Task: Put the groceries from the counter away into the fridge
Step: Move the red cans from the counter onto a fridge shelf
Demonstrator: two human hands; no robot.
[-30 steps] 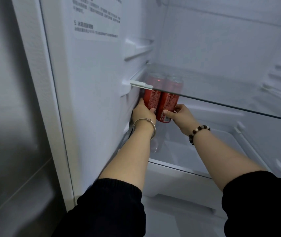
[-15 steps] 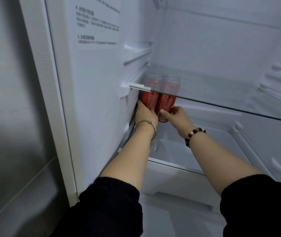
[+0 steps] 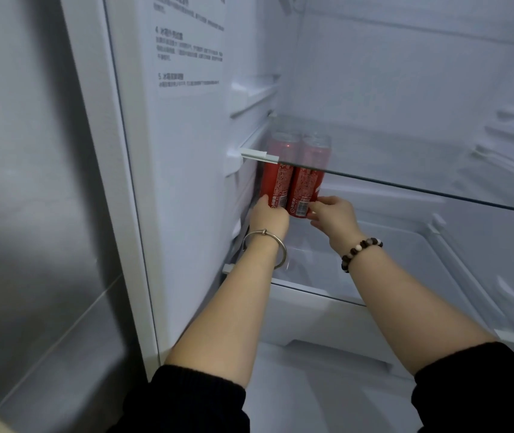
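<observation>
left can [image 3: 276,185] and right can [image 3: 306,190] have slid farther under the shelf [image 3: 405,164]; left grip [image 3: 269,217] and right grip [image 3: 334,218] each grasp one.

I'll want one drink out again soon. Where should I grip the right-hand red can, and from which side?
Grip the right-hand red cylindrical drink can round its lower wall, from the front right. It stands upright, its top under the clear glass shelf, and the left red can sits against its left side. The right hand grips there.
</observation>
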